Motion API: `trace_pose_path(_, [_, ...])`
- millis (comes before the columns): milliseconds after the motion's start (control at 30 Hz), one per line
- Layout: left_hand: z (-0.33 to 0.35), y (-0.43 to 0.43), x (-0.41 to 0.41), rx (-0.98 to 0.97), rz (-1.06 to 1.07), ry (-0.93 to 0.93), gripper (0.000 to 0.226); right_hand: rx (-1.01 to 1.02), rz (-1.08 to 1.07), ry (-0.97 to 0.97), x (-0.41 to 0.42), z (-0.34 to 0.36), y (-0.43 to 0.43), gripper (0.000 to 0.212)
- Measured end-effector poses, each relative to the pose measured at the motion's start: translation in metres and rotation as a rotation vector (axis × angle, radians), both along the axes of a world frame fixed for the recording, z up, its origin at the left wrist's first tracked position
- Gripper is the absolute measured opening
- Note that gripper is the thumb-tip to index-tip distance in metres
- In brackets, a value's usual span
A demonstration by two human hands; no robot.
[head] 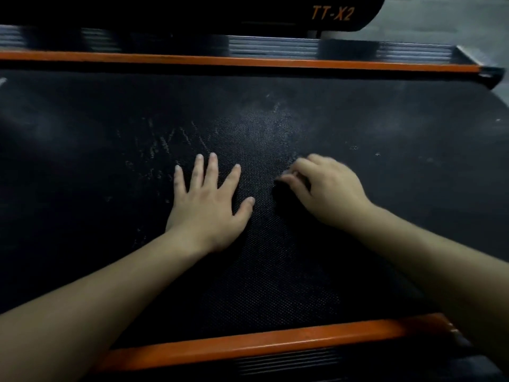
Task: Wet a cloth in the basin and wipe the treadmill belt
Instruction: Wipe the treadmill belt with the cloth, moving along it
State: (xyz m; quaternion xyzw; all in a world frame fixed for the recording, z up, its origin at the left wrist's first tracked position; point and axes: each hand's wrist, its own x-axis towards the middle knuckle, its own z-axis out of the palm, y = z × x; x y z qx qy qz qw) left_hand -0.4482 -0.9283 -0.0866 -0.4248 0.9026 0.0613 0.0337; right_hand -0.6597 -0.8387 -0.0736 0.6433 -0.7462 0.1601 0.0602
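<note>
Nearest the camera, an orange side rail (275, 343) runs along the lower edge, with a black ribbed foot strip (286, 363) just below it. Two bare forearms reach over this rail onto the treadmill belt (385, 128), which fills the middle of the view. The belt's long axis lies left to right across the frame, between the two orange rails, and its right end meets a black end cap (490, 77).

The left hand (209, 205) lies flat on the belt, palm down, fingers straight and spread, grasping nothing. Just to its right, apart from it, the right hand (325, 188) rests on the belt with its fingers curled under and blurred. A dark shape (279, 188) sits beneath its fingertips, and I cannot tell whether this is a cloth being held or only shadow.

Beyond the hands, whitish streaks and specks (165, 144) mark the black textured surface. Farther on comes the far orange rail (248, 60), then a ribbed foot strip (275, 46), then a black housing (192, 12) lettered "TT-X2" in orange. Grey floor (440, 17) shows at the upper right.
</note>
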Motion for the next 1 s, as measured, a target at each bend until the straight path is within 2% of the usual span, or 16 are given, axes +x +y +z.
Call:
trace_pose_path(133, [0.001, 0.0, -0.001, 0.015, 0.007, 0.006, 0.08, 0.002, -0.276, -0.067, -0.023, 0.001, -0.022, 0.041])
trace_pose_path(200, [0.001, 0.002, 0.0, 0.004, 0.008, 0.012, 0.078, -0.027, -0.191, -0.051, 0.0, -0.002, -0.004, 0.041])
trace_pose_path(333, [0.002, 0.004, 0.001, -0.011, 0.006, 0.012, 0.077, 0.074, 0.192, -0.131, 0.028, 0.002, 0.059, 0.047])
trace_pose_path(367, [0.003, 0.004, 0.001, -0.011, 0.007, 0.014, 0.077, 0.076, 0.194, -0.124, 0.021, 0.003, 0.06, 0.049])
trace_pose_path(500, [0.004, 0.007, 0.002, -0.011, 0.016, 0.009, 0.078, 0.009, -0.029, -0.083, -0.006, 0.003, 0.046, 0.056])
trace_pose_path(600, [0.004, 0.009, 0.002, -0.009, 0.015, 0.003, 0.077, 0.016, 0.153, -0.071, 0.008, 0.002, 0.07, 0.049])
trace_pose_path(667, [0.005, 0.011, 0.003, -0.004, 0.021, 0.005, 0.075, 0.079, 0.339, -0.123, 0.021, 0.008, 0.095, 0.042])
trace_pose_path(733, [0.005, 0.016, 0.003, 0.008, 0.028, 0.009, 0.073, 0.136, 0.424, -0.213, 0.017, 0.013, 0.105, 0.037])
trace_pose_path(800, [0.005, 0.022, 0.004, 0.015, 0.04, 0.016, 0.072, 0.123, 0.349, -0.254, 0.007, 0.016, 0.098, 0.039])
trace_pose_path(900, [0.005, 0.029, 0.004, 0.012, 0.043, 0.015, 0.072, 0.046, 0.174, -0.189, 0.002, 0.011, 0.089, 0.048])
trace_pose_path(1000, [0.005, 0.032, 0.003, 0.001, 0.05, 0.021, 0.072, 0.093, 0.326, -0.214, 0.019, 0.01, 0.109, 0.04])
